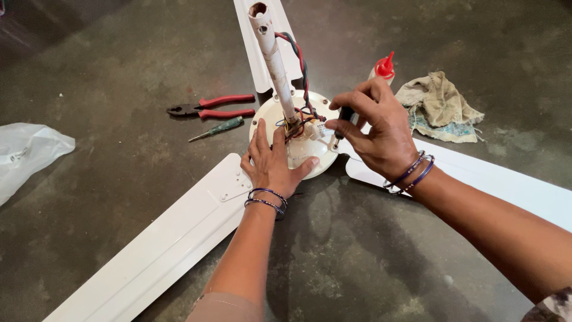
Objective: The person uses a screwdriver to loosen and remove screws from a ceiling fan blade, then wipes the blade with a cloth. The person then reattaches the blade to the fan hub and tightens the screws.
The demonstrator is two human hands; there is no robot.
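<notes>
Your left hand (pixel 271 164) lies flat and open on the fan hub (pixel 301 149), fingers spread across its white domed cover, pressing it still. Your right hand (pixel 375 128) is closed round a dark-handled screwdriver (pixel 342 128), its tip pointed down at the hub's right edge beside the wire bundle. By the look of it, you are working a screw on the hub, and the move in hand wants the tip kept square in the screw head while the left palm stops the hub from turning (the head itself is hidden under your fingers).

The fan lies on a rough, mottled concrete floor (pixel 119 71). Its rod (pixel 271 59) is a scuffed white tube rising tilted from the hub, open at the top, with twisted red and dark wires (pixel 301 65) running beside it. Three blades (pixel 167 244) are smooth, flat, glossy white.

To the left lie pliers (pixel 211 107) with red grips and a thin green screwdriver (pixel 217 128) just beside them. Behind your right hand stands a bottle (pixel 384 67) with a red nozzle; near it is a crumpled, stained rag (pixel 441 107). A clear plastic bag (pixel 27 152) sits well apart at the left edge.
</notes>
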